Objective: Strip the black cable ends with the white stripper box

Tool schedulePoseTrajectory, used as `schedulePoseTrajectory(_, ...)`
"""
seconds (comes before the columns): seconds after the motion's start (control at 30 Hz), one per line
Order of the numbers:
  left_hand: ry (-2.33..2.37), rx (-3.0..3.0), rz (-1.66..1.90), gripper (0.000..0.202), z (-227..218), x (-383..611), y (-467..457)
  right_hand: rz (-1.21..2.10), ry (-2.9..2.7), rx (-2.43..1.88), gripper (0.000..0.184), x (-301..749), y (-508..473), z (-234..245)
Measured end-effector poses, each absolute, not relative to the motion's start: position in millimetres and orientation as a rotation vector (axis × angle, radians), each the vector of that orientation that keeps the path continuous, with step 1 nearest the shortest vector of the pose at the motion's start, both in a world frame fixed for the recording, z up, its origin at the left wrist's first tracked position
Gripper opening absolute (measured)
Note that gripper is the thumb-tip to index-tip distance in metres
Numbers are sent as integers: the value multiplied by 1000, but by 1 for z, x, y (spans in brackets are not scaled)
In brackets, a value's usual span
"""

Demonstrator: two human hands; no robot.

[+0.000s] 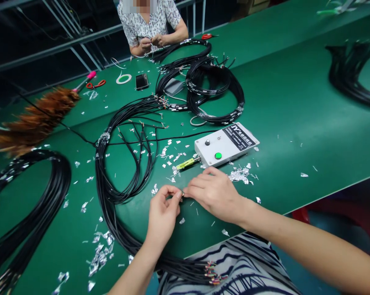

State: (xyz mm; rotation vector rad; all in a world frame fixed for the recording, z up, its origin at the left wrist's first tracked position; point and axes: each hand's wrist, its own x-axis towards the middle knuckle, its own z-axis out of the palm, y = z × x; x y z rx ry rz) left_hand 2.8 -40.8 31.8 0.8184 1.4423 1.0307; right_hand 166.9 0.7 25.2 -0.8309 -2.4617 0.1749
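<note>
Left hand and right hand together, fingertips pinched on a tiny item, mostly hidden. White box beyond on desk, foil scraps beside it.

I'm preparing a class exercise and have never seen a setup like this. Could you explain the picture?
There is no robot here: a person works barehanded, and one camera on their head looks forward and down. On the green table lie bundles of black cable, a pale box with a green button, a phone and scattered shiny scraps. The left hand pinches something tiny, too small to make out; the right hand meets it there, though whether it holds too is unclear. Across the table is another person.
</note>
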Motion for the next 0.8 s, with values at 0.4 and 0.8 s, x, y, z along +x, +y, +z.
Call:
schedulePoseTrajectory(0.4, 1353, 770, 1014, 40, 27, -4, -33, 89, -2477, -789, 25, 159, 6, 21)
schedulePoseTrajectory(0.8, 1372, 783, 1076, 35, 34, -15, -1, -228, -2582, -996, 11, 178, 54, 27)
